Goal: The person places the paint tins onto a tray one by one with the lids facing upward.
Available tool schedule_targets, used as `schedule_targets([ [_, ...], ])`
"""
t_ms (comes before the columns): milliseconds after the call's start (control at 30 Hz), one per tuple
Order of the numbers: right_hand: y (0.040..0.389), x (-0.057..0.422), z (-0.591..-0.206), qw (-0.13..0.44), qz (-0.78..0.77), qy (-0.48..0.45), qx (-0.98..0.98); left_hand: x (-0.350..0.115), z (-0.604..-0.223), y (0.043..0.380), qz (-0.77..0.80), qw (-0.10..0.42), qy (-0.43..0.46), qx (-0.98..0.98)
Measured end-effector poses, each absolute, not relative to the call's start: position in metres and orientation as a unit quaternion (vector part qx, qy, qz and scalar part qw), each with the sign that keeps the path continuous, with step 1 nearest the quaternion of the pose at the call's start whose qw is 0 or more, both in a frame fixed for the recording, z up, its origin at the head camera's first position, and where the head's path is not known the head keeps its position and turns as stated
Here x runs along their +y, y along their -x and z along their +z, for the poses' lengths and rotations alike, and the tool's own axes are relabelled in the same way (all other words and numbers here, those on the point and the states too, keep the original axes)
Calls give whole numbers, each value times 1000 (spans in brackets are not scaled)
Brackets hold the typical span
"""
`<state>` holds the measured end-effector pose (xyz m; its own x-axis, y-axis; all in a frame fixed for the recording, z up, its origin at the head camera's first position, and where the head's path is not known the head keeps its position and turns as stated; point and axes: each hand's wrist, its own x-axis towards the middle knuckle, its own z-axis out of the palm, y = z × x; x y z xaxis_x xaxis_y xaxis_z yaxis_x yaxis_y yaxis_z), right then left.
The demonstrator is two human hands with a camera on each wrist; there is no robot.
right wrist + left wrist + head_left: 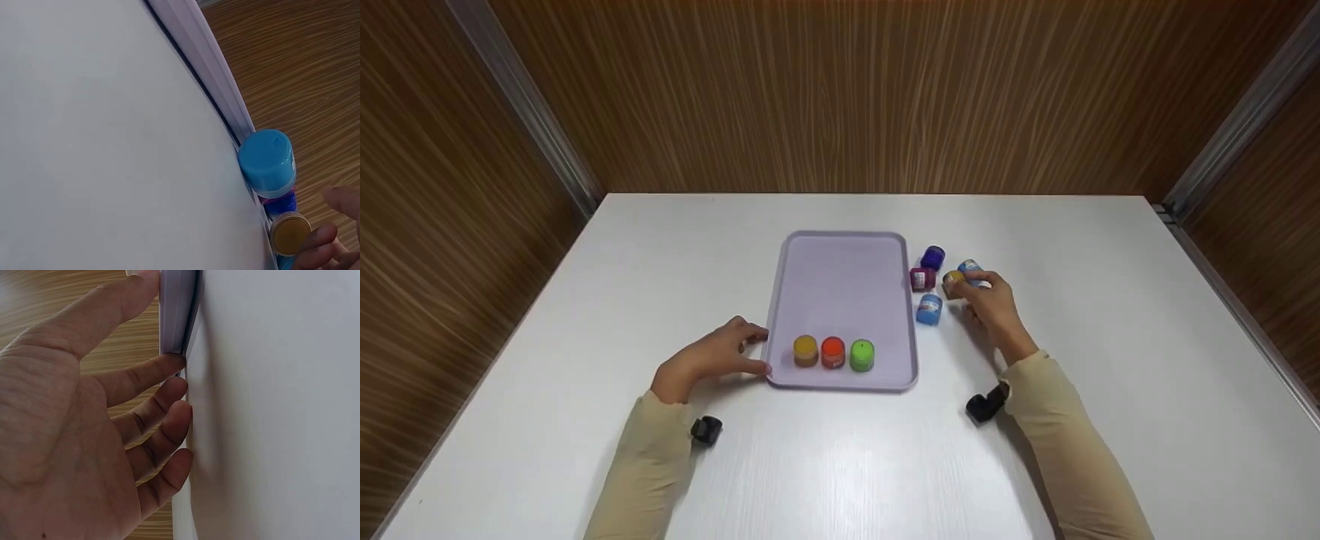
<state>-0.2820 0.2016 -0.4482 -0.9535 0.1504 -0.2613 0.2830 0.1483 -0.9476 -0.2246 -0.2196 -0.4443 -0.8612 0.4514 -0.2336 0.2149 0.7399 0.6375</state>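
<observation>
works before brown wood-grain panels, at a broad white table, in long beige sleeves. has a pale lilac tray laid flat near the middle of the tabletop. rests the left hand against the tray's left rim, with thumb and forefinger spread wide along the edge, touching it near the close corner, and with the other fingers loosely bent. has the right hand low to the right of the tray, with thumb and forefinger narrowly apart at a yellow jar; cannot tell from either view of a firm grip on it. wears a small black device at each wrist. shows three small jars upright in a row in the tray, near its close edge: from left, amber jar, orange-red jar, green jar. has more just outside the right rim, around the yellow jar: violet jar farthest back, magenta jar on its side, light blue jar nearest, and another blue jar, partly hidden behind the right hand.
</observation>
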Motion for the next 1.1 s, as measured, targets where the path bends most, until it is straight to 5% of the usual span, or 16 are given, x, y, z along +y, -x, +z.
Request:
schedule_targets([
  [1100, 293, 205, -458, 96, -548, -134, 820, -221, -446, 225, 306, 182, -182, 917],
])
